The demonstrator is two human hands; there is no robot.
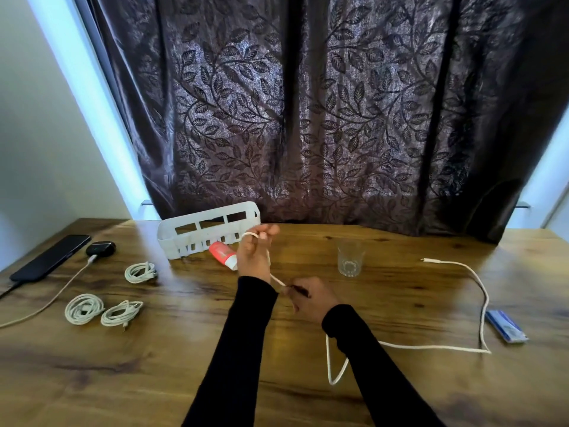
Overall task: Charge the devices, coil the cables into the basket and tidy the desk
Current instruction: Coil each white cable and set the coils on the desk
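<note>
Charging looks done: the phone [50, 257] and earbud case [100, 248] sit plugged in at far left; three coiled cables [104, 298] lie on the wooden desk [184, 349] — none yet in the slotted white plastic basket [209, 231]; the left hand [254, 252] holds a loop of the braided white cable [431, 346] over its fingers, the right hand [311, 298] pinches the strand; most trails loose at right.

The white cable [431, 347] vanishes beneath the right forearm just behind the right hand [311, 298]. The left hand [254, 254] covers part of the red tube [222, 254]. Far left of it, two charging leads [46, 303] run off the frame edge.
</note>
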